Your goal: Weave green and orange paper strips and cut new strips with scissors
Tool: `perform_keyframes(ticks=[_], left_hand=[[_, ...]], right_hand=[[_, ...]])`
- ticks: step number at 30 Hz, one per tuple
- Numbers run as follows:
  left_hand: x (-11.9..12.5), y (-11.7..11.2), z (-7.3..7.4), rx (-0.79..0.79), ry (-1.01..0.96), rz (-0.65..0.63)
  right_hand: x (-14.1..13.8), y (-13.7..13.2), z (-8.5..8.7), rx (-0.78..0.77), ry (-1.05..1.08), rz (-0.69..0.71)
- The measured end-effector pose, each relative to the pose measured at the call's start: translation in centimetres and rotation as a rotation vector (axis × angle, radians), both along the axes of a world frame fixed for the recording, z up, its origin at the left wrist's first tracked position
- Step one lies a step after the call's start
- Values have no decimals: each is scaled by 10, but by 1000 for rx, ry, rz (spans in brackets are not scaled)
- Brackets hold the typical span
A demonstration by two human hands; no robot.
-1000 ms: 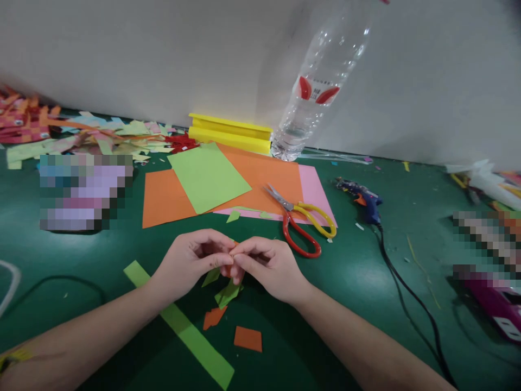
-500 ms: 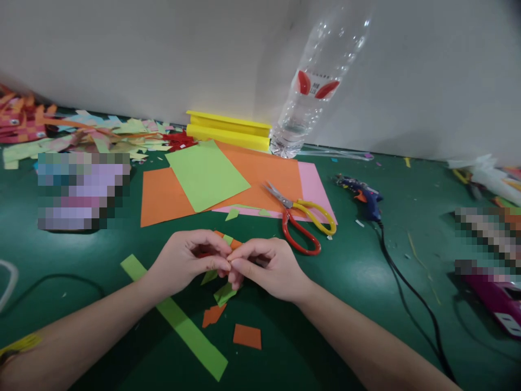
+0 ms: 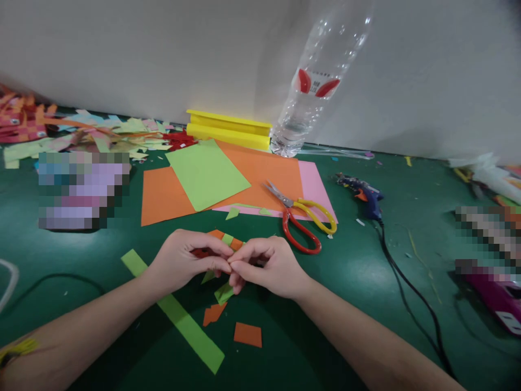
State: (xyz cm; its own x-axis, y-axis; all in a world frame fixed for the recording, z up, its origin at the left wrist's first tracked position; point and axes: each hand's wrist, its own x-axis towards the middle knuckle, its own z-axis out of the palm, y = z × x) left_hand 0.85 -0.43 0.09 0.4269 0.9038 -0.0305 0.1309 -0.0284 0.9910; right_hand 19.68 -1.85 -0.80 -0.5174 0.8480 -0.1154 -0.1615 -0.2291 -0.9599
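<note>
Left hand and right hand meet fingertip to fingertip over the bench; both look closed in a fine pinch on an orange-and-green paper piece, though the exact spot gripped is hidden from me.

From the head view, the only one, that piece sits just behind the fingers, partly covered by them; I judge the step in hand to be close paper work, a fold or a joint being pressed; the next move calls for light, steady fingertips and no tug on the paper.

Under the left wrist runs a green strip; an orange scrap lies nearer the body; beyond the hands the scissors rest, blades slightly parted, partly over the coloured sheets; further right lies a glue gun, untouched.
</note>
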Motion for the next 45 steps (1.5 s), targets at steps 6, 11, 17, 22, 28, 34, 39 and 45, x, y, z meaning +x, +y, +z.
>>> perform_keyframes(ticks=[6,11,17,22,28,34,39,45], left_hand=[[-2,-1,-2,190,92,5],[-2,-2,-3,269,135,-27],[-1,-2,-4,275,179,-33],[-1,-3,-3,225,196,-17],[0,-3,0,142,149,-6],[-1,-4,0,103,134,29],[0,-3,-1,124,123,7],[0,-4,-3,176,144,-2]], right_hand=[[0,2,1,-34,1,6],[0,2,0,-21,-36,40],[0,2,-1,35,-90,22],[0,2,-2,54,-93,15],[0,2,-2,9,-63,10],[0,3,0,-67,38,45],[2,5,0,-48,30,61],[2,6,0,-40,-22,68]])
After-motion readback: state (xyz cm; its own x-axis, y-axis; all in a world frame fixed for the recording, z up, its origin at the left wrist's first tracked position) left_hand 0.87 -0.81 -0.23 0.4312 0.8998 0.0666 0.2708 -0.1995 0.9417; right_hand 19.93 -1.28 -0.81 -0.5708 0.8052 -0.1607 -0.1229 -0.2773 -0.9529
